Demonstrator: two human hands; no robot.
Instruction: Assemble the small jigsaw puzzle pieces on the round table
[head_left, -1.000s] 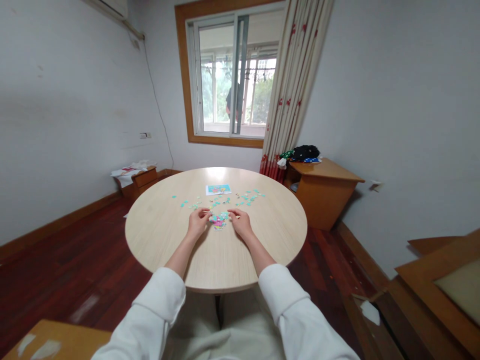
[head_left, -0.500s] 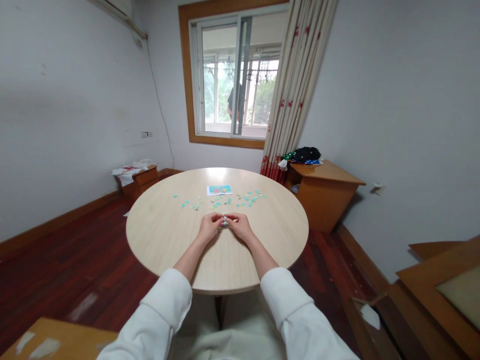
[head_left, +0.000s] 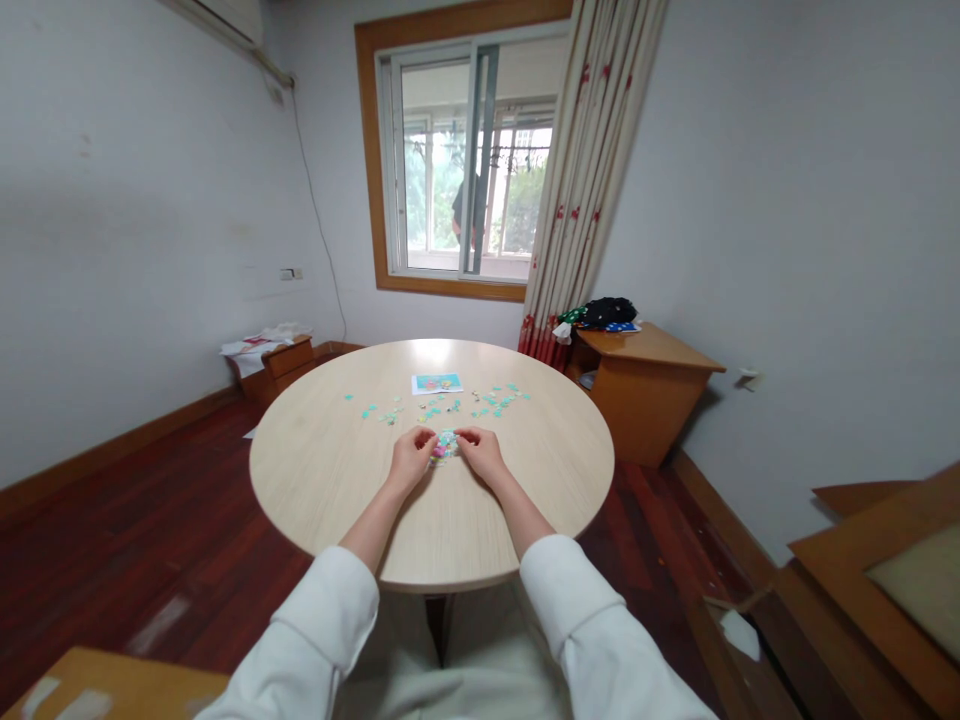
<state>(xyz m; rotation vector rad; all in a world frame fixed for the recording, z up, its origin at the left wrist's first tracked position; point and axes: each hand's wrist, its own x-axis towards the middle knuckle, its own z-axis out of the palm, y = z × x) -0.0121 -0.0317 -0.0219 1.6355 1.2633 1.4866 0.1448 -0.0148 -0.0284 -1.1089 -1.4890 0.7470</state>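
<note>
A small joined patch of jigsaw puzzle (head_left: 446, 445), coloured pink, teal and white, lies on the round table (head_left: 322, 470) between my hands. At its left edge is my left hand (head_left: 412, 457), fingers curled and pinched against the pieces. My right hand (head_left: 481, 452) pinches the patch's right edge in the same way. The fingertips hide parts of both edges. Beyond the hands, several loose teal and yellowish jigsaw pieces (head_left: 496, 403) are scattered. A picture card (head_left: 437, 384) with a teal background lies flat behind them.
A wooden cabinet (head_left: 645, 400) topped with a pile of dark cloth (head_left: 609, 312) stands right of the table. Papers lie on a low wooden box (head_left: 271, 352) at the left. A person (head_left: 469, 210) shows through the window. Wooden furniture (head_left: 892, 590) occupies the lower right.
My hands have moved apart sideways, the left one more, so more of the joined puzzle shows between them. The camera view has shifted slightly.
</note>
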